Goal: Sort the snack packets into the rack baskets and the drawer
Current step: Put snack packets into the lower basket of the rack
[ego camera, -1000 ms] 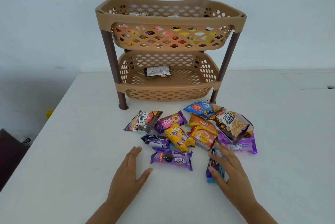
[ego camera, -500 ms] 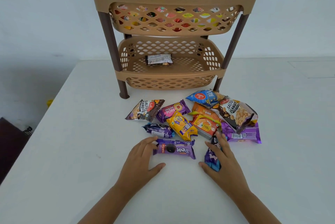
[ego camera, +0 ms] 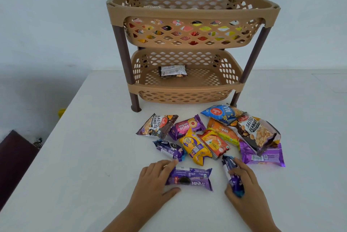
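Note:
A tan two-tier rack (ego camera: 191, 14) stands at the back of the white table (ego camera: 93, 156). Its upper basket (ego camera: 189, 34) holds several colourful packets; the lower basket (ego camera: 184, 89) holds one dark packet (ego camera: 172, 70). A pile of snack packets (ego camera: 210, 138) lies in front of the rack. My left hand (ego camera: 152, 181) grips the left end of a purple Treat packet (ego camera: 193, 179), thumb below and fingers above. My right hand (ego camera: 244, 183) is closed around a dark blue biscuit packet (ego camera: 232, 177) that stands on end beside the pile.
A dark brown piece of furniture (ego camera: 15, 160) sits off the table's left edge, with a yellow object (ego camera: 61, 112) on the floor beyond. The wall is close behind the rack. Bare tabletop stretches left and right of the pile.
My left hand moved forward from the bare table and closed on the purple Treat packet. My right hand curled around the dark blue packet and tipped it up.

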A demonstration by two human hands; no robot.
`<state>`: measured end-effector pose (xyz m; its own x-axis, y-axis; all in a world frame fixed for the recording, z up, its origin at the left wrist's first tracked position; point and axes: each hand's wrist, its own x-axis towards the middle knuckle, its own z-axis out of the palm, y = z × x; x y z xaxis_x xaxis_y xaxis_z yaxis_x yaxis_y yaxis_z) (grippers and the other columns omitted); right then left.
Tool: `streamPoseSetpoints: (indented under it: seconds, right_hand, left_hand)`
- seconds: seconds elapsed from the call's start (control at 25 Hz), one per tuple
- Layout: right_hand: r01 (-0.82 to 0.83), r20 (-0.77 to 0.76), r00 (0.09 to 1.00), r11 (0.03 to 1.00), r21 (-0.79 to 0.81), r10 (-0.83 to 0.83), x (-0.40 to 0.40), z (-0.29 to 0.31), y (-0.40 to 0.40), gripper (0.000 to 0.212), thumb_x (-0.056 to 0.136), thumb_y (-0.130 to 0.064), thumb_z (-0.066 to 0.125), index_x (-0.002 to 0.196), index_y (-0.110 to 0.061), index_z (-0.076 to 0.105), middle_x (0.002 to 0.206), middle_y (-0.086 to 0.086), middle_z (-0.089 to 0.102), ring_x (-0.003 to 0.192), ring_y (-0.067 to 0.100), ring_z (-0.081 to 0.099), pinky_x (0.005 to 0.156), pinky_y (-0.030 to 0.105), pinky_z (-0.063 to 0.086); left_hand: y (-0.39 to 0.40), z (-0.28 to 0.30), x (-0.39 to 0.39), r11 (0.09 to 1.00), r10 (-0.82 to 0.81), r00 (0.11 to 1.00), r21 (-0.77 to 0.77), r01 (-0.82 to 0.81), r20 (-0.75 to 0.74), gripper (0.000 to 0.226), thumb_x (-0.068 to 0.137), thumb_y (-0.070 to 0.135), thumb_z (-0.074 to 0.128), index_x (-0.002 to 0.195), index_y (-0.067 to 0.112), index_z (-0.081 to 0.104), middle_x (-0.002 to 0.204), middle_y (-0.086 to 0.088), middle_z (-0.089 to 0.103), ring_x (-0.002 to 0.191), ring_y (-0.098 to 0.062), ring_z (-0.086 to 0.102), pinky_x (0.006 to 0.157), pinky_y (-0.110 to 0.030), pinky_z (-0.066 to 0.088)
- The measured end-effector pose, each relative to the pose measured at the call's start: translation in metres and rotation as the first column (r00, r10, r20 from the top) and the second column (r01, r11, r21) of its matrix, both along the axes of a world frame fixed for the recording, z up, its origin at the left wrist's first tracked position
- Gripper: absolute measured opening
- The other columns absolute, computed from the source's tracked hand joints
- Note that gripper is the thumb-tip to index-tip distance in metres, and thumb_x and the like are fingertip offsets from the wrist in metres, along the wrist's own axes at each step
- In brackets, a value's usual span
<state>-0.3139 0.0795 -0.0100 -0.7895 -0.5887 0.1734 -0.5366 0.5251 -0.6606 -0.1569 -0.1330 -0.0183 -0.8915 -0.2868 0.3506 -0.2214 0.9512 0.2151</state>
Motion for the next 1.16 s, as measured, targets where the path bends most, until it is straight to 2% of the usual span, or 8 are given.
streamPoseSetpoints:
  seconds: [0.2,0.44,0.52,0.68,0.88,1.0,1.08,1.16]
  right_hand:
    - [0.08,0.164,0.984,0.992,-0.093,-0.064,-0.001,-0.001,0.003,0.06,0.074,0.001,0.066,0.102,-0.046,0.042,0.12,-0.019,0.05,0.102,0.009,0.053,0.067,0.007,0.045]
    - [0.241,0.336,0.931,0.932,-0.27,-0.144,0.001,0.002,-0.002,0.046,0.079,0.01,0.06,0.093,-0.032,0.049,0.114,-0.001,0.056,0.108,0.023,0.051,0.058,0.003,0.047]
    - [0.275,0.299,0.941,0.873,-0.404,-0.158,0.001,0.012,-0.011,0.046,0.077,0.015,0.06,0.093,-0.027,0.052,0.105,-0.008,0.062,0.1,0.022,0.058,0.058,0.006,0.05]
    - [0.238,0.311,0.95,0.722,-0.65,-0.033,-0.013,0.049,-0.049,0.042,0.078,0.013,0.055,0.092,-0.026,0.054,0.097,-0.023,0.065,0.099,0.011,0.062,0.057,0.014,0.055]
    - [0.035,0.167,0.98,0.728,-0.684,0.109,-0.055,0.108,-0.124,0.04,0.084,-0.008,0.059,0.092,-0.047,0.053,0.102,-0.026,0.057,0.102,-0.012,0.055,0.057,0.008,0.05]
    - [-0.067,0.086,0.986,0.807,-0.586,0.144,-0.093,0.124,-0.168,0.038,0.085,-0.011,0.061,0.095,-0.046,0.051,0.096,-0.029,0.06,0.095,-0.005,0.06,0.06,0.014,0.051]
    - [-0.088,0.084,0.985,0.857,-0.508,0.151,-0.118,0.127,-0.194,0.031,0.083,-0.013,0.06,0.099,-0.038,0.05,0.101,-0.013,0.062,0.092,0.006,0.062,0.065,0.022,0.052]
    - [-0.101,0.088,0.984,0.891,-0.442,0.156,-0.138,0.125,-0.217,0.029,0.082,-0.015,0.061,0.101,-0.034,0.05,0.104,-0.004,0.059,0.088,0.007,0.06,0.065,0.017,0.052]
  left_hand:
    - [0.004,0.003,-0.014,0.992,-0.127,0.991,-0.007,0.127,-0.03,0.05,0.076,0.056,0.058,0.115,0.025,0.056,0.101,0.006,0.065,0.087,-0.009,0.063,0.073,-0.018,0.049]
    - [0.005,0.014,-0.007,0.995,-0.08,0.996,0.062,0.082,-0.03,0.052,0.087,0.064,0.027,0.108,0.026,0.055,0.088,0.012,0.066,0.076,0.002,0.056,0.068,-0.009,0.046]
    - [0.004,0.017,-0.006,0.979,-0.018,0.993,0.199,0.042,-0.118,0.046,0.08,0.057,0.045,0.113,0.024,0.048,0.088,0.008,0.063,0.077,0.001,0.055,0.067,-0.008,0.048]
    - [-0.011,0.029,-0.019,0.906,0.083,0.952,0.421,0.051,-0.294,0.071,0.056,0.034,0.07,0.12,0.022,0.041,0.097,0.011,0.047,0.092,-0.003,0.052,0.064,0.001,0.044]
    - [-0.061,0.077,-0.071,0.953,0.118,0.929,0.302,-0.007,-0.351,0.051,0.073,0.035,0.065,0.119,0.018,0.05,0.103,0.004,0.053,0.087,-0.003,0.054,0.063,-0.007,0.048]
    - [-0.093,0.097,-0.107,0.97,0.156,0.934,0.23,-0.084,-0.32,0.047,0.076,0.029,0.072,0.116,0.008,0.055,0.101,-0.009,0.058,0.084,-0.006,0.049,0.061,-0.008,0.037]
    - [-0.111,0.103,-0.125,0.968,0.189,0.926,0.22,-0.119,-0.328,0.046,0.079,0.026,0.07,0.117,0.007,0.054,0.103,-0.011,0.055,0.086,-0.011,0.051,0.061,-0.013,0.038]
    - [-0.128,0.11,-0.142,0.962,0.238,0.899,0.214,-0.167,-0.367,0.045,0.08,0.026,0.068,0.119,0.011,0.051,0.107,-0.011,0.052,0.09,-0.014,0.053,0.06,-0.015,0.04]
